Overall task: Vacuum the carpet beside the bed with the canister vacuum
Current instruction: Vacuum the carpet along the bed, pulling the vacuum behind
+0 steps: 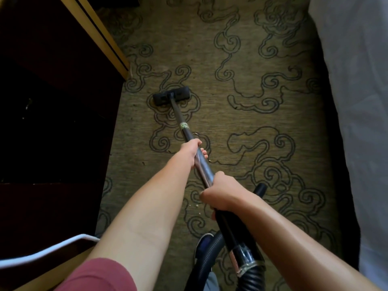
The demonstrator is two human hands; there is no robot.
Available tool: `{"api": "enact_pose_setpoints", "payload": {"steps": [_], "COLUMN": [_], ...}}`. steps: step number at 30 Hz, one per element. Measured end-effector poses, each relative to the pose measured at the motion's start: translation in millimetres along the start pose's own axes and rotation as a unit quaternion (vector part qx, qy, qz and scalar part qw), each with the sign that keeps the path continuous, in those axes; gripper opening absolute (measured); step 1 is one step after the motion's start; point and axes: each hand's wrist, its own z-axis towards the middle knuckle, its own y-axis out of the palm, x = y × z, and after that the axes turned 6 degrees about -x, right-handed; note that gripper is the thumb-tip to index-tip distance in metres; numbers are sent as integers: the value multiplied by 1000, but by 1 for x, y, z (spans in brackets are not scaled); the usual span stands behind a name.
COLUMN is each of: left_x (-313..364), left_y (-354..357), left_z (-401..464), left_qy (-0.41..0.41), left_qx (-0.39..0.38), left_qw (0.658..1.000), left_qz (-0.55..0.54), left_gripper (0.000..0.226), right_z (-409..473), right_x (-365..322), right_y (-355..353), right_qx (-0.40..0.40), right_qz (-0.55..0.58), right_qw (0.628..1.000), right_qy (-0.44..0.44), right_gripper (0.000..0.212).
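Observation:
The vacuum's black floor head lies flat on the olive carpet, which has dark swirl patterns. A long dark wand runs from the head back toward me. My left hand is closed around the wand halfway along. My right hand grips the wand's near end, just above the black handle section. The ribbed black hose curls down at the bottom. The white bed runs along the right side. The canister itself is out of view.
A dark wooden cabinet with a light wood edge stands on the left. A white cord crosses the lower left corner. Small crumbs lie on the carpet near my right hand. My shoe shows beside the hose.

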Motion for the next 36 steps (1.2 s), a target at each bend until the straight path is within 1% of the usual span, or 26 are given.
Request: {"api": "enact_pose_setpoints", "payload": {"steps": [3, 6, 10, 13, 18, 23, 26, 29, 31, 36], "left_x": [-20, -49, -92, -130, -205, -284, -318, -344, -358, -378], "left_y": [11, 25, 48, 72, 113, 161, 179, 193, 201, 215], "left_z": [-12, -28, -54, -77, -107, -133, -150, -172, -187, -220], "left_qy": [-12, -30, -37, -40, -56, -69, -86, -103, -98, -84], "left_qx": [-7, -11, 4, 5, 5, 9, 10, 10, 24, 29], "left_qw": [1000, 999, 999, 999, 998, 997, 995, 992, 992, 990], "left_qz": [-4, -13, -22, -22, -32, -38, -55, -66, -77, -107], "left_gripper": [14, 17, 12, 6, 10, 12, 14, 20, 21, 17], "right_z": [-18, -41, -73, -98, -142, -184, -204, -224, -236, -264], "right_x": [20, 48, 90, 132, 211, 294, 329, 355, 368, 385], "right_y": [0, 1, 3, 6, 12, 15, 17, 21, 22, 18], "right_qx": [-4, -8, -14, -19, -34, -50, -58, -57, -61, -58], "right_qz": [-15, -23, -64, -70, -65, -66, -60, -74, -75, -83], "right_qw": [1000, 1000, 998, 997, 997, 996, 995, 994, 994, 994], "right_qy": [8, 19, 25, 26, 29, 47, 56, 56, 51, 36], "right_gripper": [39, 35, 40, 43, 46, 41, 42, 46, 48, 47]}}
